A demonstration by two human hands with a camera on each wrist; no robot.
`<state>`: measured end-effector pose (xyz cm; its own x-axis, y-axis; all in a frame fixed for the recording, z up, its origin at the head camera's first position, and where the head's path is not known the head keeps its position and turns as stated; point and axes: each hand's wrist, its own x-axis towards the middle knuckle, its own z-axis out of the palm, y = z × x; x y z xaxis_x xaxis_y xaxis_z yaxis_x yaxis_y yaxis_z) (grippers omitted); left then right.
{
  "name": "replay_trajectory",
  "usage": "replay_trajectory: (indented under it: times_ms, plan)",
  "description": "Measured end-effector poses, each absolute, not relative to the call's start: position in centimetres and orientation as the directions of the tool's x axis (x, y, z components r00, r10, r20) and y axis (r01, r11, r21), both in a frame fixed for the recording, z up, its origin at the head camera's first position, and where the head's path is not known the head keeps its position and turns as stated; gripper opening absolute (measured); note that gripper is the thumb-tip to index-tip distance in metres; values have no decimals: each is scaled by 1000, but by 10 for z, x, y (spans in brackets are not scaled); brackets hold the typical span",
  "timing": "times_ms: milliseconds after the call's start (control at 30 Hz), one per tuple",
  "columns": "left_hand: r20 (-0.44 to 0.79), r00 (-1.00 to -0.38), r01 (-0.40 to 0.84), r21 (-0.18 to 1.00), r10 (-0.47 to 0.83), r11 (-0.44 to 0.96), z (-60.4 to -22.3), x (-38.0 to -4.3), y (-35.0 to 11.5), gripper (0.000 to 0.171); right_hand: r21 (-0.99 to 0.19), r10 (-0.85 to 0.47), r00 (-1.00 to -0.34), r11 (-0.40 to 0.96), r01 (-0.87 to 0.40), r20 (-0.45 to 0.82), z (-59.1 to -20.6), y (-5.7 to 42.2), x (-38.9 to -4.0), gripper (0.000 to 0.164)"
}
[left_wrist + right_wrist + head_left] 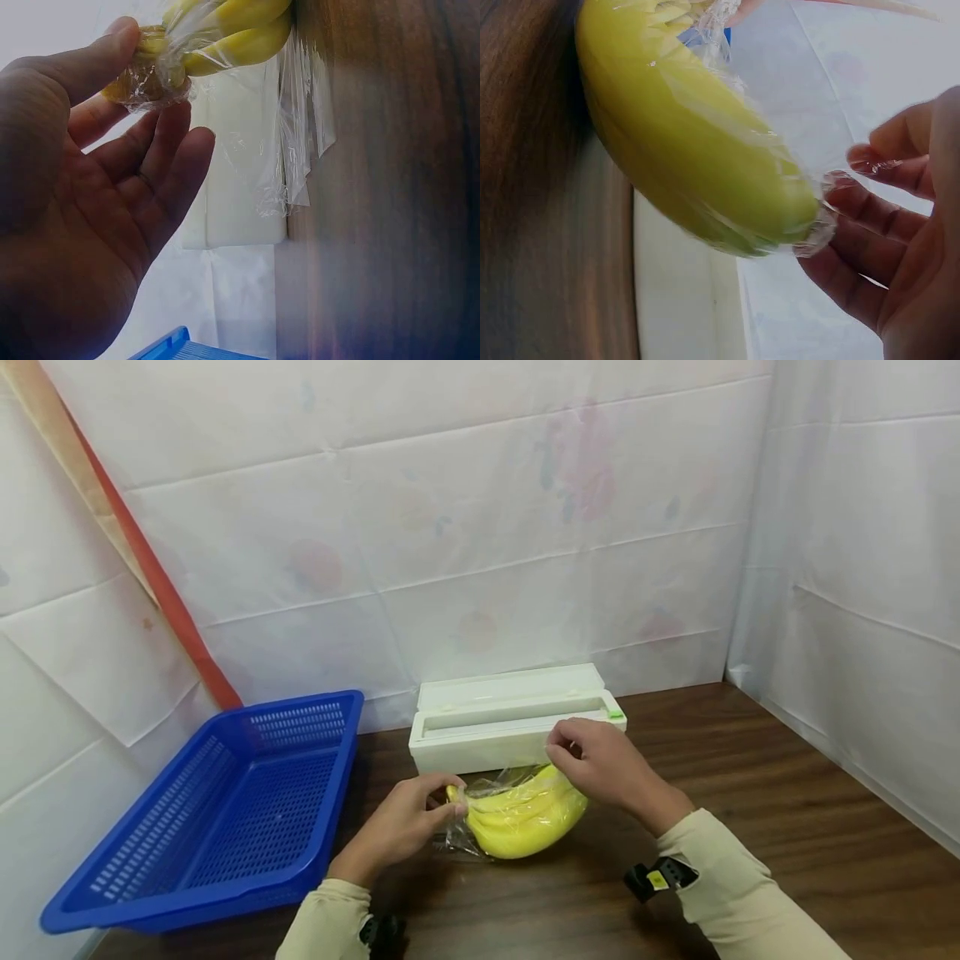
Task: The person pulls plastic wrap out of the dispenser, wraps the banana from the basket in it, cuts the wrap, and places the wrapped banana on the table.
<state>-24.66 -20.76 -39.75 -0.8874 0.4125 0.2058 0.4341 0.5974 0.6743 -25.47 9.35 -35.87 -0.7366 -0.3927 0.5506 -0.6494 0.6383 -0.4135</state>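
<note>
A bunch of yellow bananas [525, 827], covered in clear cling film [819, 231], lies tilted over the table. My left hand [405, 818] pinches its stem end through the film, between thumb and fingers; in the left wrist view the remaining fingers extend below the stem. Loose film hangs in folds beside the bunch there. At the tip end, my right hand [603, 762] pinches a bit of the film between thumb and index finger, with its other fingers close by the banana tips. Just behind the bunch stands a white cling film box [480, 752], lid raised.
On the left stands a blue perforated plastic basket [333, 810]. A green piece [615, 714] sits at the right end of the white box. Pale printed cloth [480, 527] hangs behind and along both sides of the dark wooden table [787, 793].
</note>
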Motion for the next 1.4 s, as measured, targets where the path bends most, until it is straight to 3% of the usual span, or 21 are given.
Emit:
replay_trajectory:
  times_ms: [167,433,767,900,1067,1267,1400]
  plan:
    - [218,-888,439,666,406,603,-398,-246,-206,28,-296,-532,-676,629,-719,511,-352,95,-248,23]
    - [229,-890,440,660,394,609,-399,-247,-202,27,-161,-726,-618,601,-783,302,-341,91,-233,30]
    - [250,-871,474,655,423,588,-396,-244,-196,25,-213,-678,-719,688,-694,152,-333,88,-211,47]
    - [264,-864,490,638,428,594,-395,-243,-195,24,-206,-675,-721,691,-693,156,-339,87,-216,52]
    - [279,-854,509,620,439,597,-393,-243,-193,24,-162,-675,-713,695,-700,188,-351,84,-224,48]
    - [278,-854,511,608,440,607,-392,-243,-193,25,-111,-654,-729,724,-681,203,-357,83,-225,27]
    - [264,-861,492,643,434,587,-392,-242,-193,28,-158,-629,-751,735,-659,203,-360,87,-225,32]
